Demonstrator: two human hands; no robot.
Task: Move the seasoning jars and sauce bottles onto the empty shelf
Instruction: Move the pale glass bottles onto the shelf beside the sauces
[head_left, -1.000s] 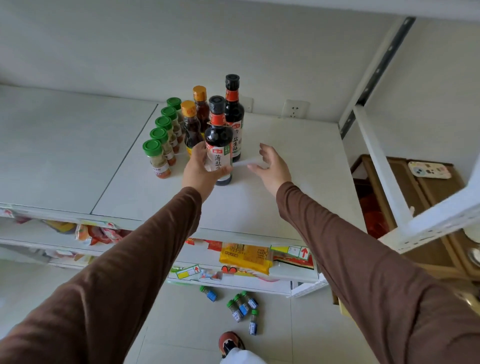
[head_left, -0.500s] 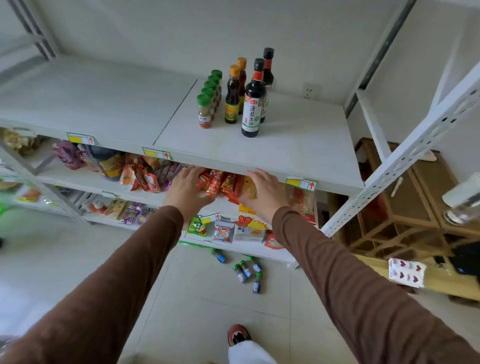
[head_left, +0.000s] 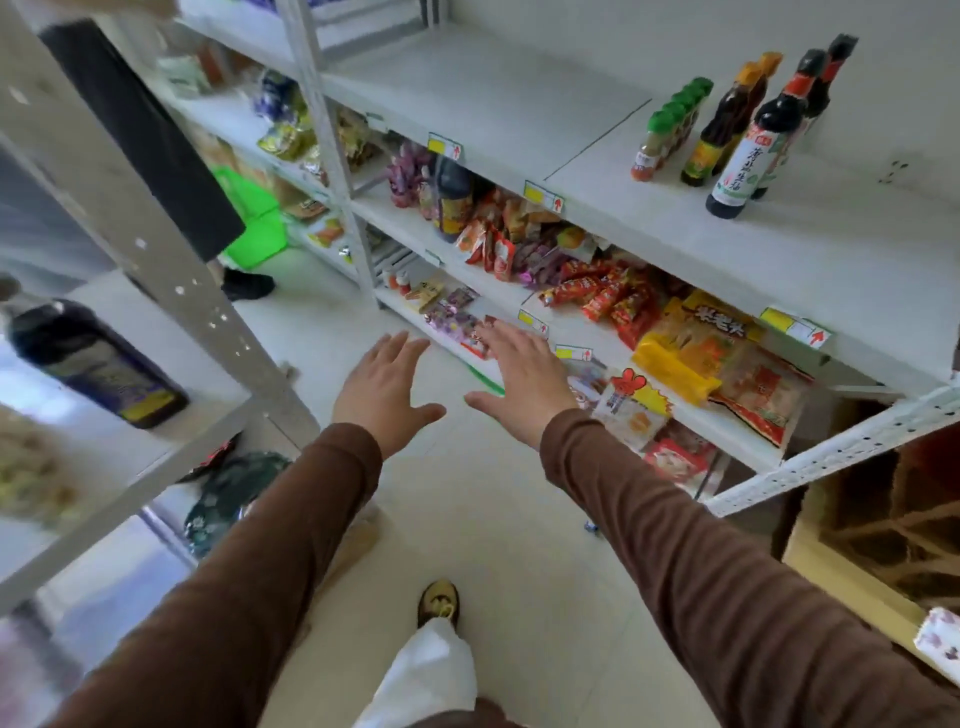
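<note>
Both hands empty, fingers spread: left hand (head_left: 382, 392), right hand (head_left: 519, 384), mid-frame over the floor. Sauce bottles (head_left: 748, 150) and seasoning jars (head_left: 667, 132) stand clustered upper right on the shelf (head_left: 519, 104). Risk: tightly packed tall bottles may topple if the next placement nudges them.

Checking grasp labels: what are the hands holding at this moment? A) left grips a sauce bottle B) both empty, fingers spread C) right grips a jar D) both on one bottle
B: the left hand and right hand hang open over the floor, away from the sauce bottles on the shelf.
</note>
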